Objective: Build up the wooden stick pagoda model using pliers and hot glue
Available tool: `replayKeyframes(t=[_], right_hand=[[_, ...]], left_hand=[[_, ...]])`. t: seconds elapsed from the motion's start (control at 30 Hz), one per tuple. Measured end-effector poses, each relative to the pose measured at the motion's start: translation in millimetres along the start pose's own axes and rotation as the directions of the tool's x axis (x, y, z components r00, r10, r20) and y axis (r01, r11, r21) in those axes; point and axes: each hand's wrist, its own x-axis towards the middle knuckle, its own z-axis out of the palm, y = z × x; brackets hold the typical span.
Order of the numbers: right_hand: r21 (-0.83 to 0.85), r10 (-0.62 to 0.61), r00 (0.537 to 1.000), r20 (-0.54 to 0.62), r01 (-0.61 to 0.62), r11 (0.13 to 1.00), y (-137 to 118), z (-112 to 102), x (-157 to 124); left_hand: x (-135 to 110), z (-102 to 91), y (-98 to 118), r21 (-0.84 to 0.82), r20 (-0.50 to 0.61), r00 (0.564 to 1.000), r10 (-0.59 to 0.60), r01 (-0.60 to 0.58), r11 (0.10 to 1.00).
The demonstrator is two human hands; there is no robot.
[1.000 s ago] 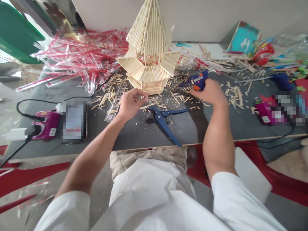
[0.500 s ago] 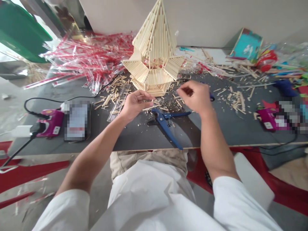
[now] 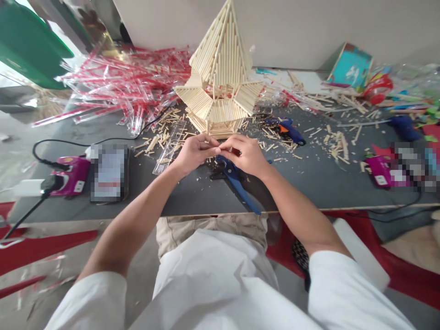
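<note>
My left hand [image 3: 195, 152] and my right hand [image 3: 246, 155] meet at the fingertips over the table. Both are pinched closed, and whatever lies between them is too small or hidden to name. Just beneath them rests a blue pair of cutters [image 3: 239, 187], its upper part covered by my right hand. Directly behind my hands stands a pointed model of pale wooden sticks [image 3: 222, 59], with a tall roof and flared lower eaves. A blue and orange glue gun [image 3: 288, 130] lies to the right of it.
Red and clear plastic wrappers [image 3: 127, 78] heap up at the back left. A phone [image 3: 109, 173] and a magenta power socket [image 3: 73, 175] are on the left. Cut stick pieces [image 3: 338, 144] are scattered about. A second magenta socket [image 3: 378, 170] sits at the right.
My right hand has moved left and down from above the glue gun to meet my left hand, uncovering the glue gun. My left hand has stayed nearly in place.
</note>
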Motion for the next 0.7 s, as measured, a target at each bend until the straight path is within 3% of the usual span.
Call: replayKeyframes(t=[0.17,0.7], right_hand=[[0.009,0.073,0.997,-0.009,-0.073,0.997,-1.5,0.0,-0.6],[0.007,0.048,0.998,0.051,-0.048,0.999,-1.8,-2.0,2.1]], left_hand=[[0.7,0.7,0.3,0.015,-0.024,0.999,0.022,-0.022,1.000],[-0.3,4.4,4.8,0.069,-0.025,0.999,0.022,-0.020,0.997]])
